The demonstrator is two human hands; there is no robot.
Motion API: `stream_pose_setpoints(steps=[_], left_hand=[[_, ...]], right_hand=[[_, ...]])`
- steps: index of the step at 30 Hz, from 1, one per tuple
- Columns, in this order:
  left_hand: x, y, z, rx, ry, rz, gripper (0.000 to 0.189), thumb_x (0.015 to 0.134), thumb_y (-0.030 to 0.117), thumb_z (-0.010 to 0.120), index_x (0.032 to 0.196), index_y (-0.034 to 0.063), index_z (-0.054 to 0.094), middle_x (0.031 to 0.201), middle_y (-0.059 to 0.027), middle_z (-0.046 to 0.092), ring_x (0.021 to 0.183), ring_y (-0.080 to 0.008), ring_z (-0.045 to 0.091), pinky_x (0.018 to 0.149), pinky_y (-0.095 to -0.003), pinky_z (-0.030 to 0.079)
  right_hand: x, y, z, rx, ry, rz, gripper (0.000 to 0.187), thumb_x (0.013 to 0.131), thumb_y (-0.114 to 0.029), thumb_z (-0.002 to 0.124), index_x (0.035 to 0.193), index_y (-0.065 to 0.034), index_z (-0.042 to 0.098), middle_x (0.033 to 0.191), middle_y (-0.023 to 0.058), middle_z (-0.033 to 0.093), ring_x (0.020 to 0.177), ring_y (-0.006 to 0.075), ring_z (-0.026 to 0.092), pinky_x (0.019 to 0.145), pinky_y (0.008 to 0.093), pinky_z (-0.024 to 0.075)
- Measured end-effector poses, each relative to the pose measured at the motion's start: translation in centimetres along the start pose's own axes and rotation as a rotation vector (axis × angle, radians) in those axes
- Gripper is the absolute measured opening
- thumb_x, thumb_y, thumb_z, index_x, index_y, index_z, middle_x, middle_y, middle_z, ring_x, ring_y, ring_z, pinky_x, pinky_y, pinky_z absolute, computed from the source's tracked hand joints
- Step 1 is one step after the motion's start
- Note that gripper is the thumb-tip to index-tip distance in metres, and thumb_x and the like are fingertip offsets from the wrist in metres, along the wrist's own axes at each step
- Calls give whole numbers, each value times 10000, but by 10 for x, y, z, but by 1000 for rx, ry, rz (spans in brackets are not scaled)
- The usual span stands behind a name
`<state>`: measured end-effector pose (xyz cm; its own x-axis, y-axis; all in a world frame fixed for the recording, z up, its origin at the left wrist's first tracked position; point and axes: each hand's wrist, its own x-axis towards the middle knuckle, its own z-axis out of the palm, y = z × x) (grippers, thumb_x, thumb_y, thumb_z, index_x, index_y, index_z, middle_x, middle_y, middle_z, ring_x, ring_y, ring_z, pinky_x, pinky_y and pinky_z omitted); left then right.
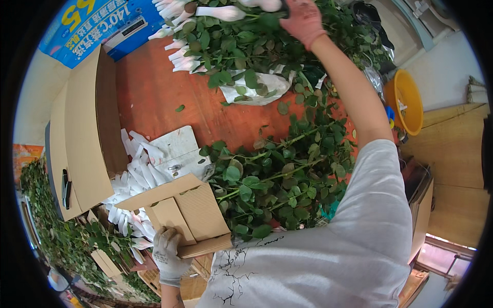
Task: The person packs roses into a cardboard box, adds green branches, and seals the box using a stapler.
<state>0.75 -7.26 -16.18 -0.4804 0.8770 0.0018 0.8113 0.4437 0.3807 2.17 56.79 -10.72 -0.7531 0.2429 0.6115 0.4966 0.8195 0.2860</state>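
Note:
My left hand (167,254), in a whitish work glove, grips the lower left edge of a folded corrugated cardboard piece (202,210). The cardboard lies beside long leafy rose stems (285,173) spread to its right. At the top edge, my right hand (304,21), in a pink glove, reaches into a pile of leafy rose stems (246,46). Its fingers are partly cut off by the frame, and their hold is unclear. Near it is a pale rose bud in a white mesh sleeve (223,12); several more sleeved buds (185,61) point left.
White sleeves (134,177) lie heaped beside a white metal plate (177,154) on the red table (154,92). An open cardboard box (81,127) stands left, with a black stapler (66,188) on it. A blue printed box (104,30) and yellow basin (404,102) flank the table.

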Motion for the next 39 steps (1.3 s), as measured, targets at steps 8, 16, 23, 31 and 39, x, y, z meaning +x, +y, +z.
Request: stream_pose_setpoints(steps=[8,16,23,31,39], left_hand=[[-3,0,-7,-15,12,-31,468,487,188,752,913,64,602,1062,-121,575,1084,-389,513,911,-485,440],[-5,-1,-1,-16,41,-15,423,495,181,733,885,70,614,1035,-107,593,1055,-377,536,902,-473,452],[-9,-1,0,-15,87,37,487,476,172,730,923,59,576,1028,-145,582,1036,-412,530,892,-509,440],[-5,-1,1,-19,46,25,451,494,151,731,901,58,563,1037,-139,578,1033,-405,524,877,-498,439],[-8,-1,3,-7,72,26,458,473,154,743,885,57,568,1025,-140,578,1016,-402,529,868,-500,440]], right_hand=[[-42,-87,58,77,-652,-390,673,771,-417,577,1348,-105,426,1255,157,507,1138,313,515,934,405,420],[-6,-77,2,298,-1114,-154,752,683,-374,656,1359,-159,405,1336,150,485,1234,310,457,1009,397,391],[-57,-101,34,81,-1001,-485,542,666,-246,667,1156,-60,531,1145,123,630,1095,278,591,865,387,490],[-7,-55,-8,-24,-561,-214,312,763,-182,572,1069,-120,585,994,73,626,944,250,598,804,364,457],[-66,-88,34,10,-728,-271,443,740,-333,661,1113,-138,525,1000,68,586,907,207,582,779,339,461]])
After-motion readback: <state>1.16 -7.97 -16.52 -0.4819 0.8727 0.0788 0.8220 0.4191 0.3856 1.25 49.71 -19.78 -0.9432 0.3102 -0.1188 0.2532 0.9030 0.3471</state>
